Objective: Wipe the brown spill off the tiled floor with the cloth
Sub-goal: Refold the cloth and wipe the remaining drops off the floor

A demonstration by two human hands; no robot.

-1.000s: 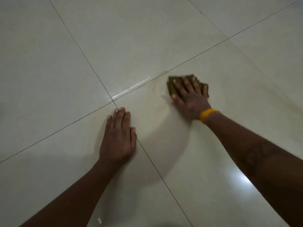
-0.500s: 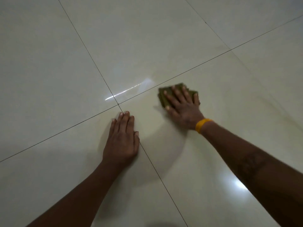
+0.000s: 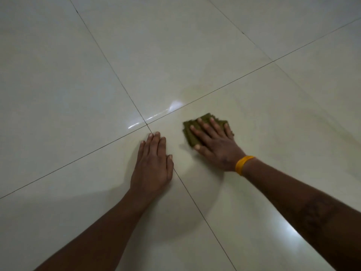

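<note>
- nearest, the left hand [image 3: 153, 163] lies flat on the tiled floor [image 3: 78, 94], fingers straight and together, gripping nothing; its thumb sits right by a grout line [image 3: 197, 204] and its fingertips stop just short of the crossing of four tiles.
- just beyond and to the right, the right hand [image 3: 215, 146], with a yellow wristband [image 3: 243, 164], presses the cloth [image 3: 190, 134] to the floor, fingers spread and laid flat on top of it, not curled round it.
- the cloth is a folded olive-green pad on the tile right of the crossing, near the left hand but apart from it; its long axis seems to run from near-left to far-right, with a corner pointing away from the person, though its edges are blurred.
- farther out, a faint brownish film [image 3: 197, 89] shows around the far grout line and a thin curved streak [image 3: 332, 126] runs off to the right; i judge these to be what is left of the brown spill.
- risks, as i judge them: a flat palm with no grip may slide over the pad and leave it behind on glossy tile; a soiled face may smear brown thinly instead of lifting it; residue may lodge in the grout; and the wet sheen could let the bracing left hand slip.
</note>
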